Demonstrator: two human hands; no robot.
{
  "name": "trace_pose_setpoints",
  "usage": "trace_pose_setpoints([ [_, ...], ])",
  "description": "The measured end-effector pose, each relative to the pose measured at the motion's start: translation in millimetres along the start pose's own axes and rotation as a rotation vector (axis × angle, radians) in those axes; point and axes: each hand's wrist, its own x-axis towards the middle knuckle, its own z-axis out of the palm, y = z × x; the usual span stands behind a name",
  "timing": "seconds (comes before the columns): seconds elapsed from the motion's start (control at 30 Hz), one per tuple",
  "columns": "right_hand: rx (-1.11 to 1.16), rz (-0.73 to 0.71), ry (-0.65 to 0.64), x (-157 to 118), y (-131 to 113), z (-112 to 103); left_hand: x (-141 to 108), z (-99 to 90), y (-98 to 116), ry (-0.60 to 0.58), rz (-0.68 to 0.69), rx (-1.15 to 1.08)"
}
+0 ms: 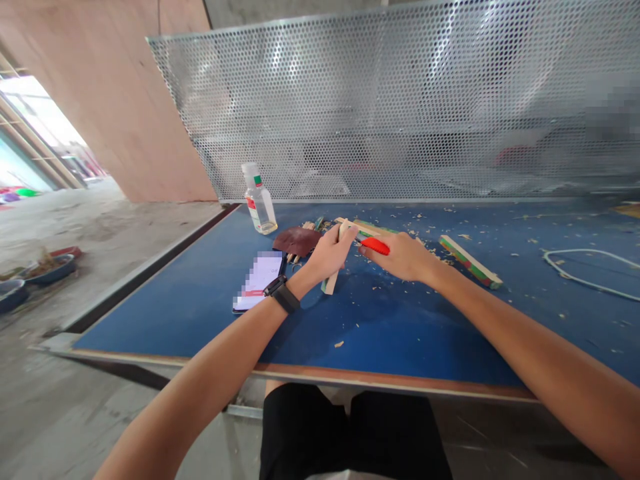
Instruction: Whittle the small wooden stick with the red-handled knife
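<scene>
A person's left hand (pixel 331 255), a black watch (pixel 283 294) on its wrist, closes its fingers around a pale wooden stick (pixel 331 280) held upright-tilted over a blue-topped workbench (pixel 400 333), while the right hand (pixel 400 257) grips a red-handled knife (pixel 374 245) whose tip meets the stick's upper end. Wood shavings (pixel 430 257) litter the surface near a clear plastic bottle (pixel 259 200), a dark brown leather scrap (pixel 297 240), a phone (pixel 259 280), a green-and-red striped wooden strip (pixel 470 261) and a white cord loop (pixel 590 270), before a perforated metal screen (pixel 400 100).

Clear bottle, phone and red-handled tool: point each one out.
clear bottle (pixel 259 203), head view, on its labelled body.
phone (pixel 259 280), head view, on its screen.
red-handled tool (pixel 375 245), head view, on the red handle in the right hand (pixel 400 257).
</scene>
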Motion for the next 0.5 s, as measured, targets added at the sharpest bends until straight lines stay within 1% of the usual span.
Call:
trace_pose_setpoints([
  [0.5, 0.018, 0.006, -0.005, 0.0, -2.0, -0.7, 0.0, -0.9, 0.4, 0.001, 0.000, 0.006],
])
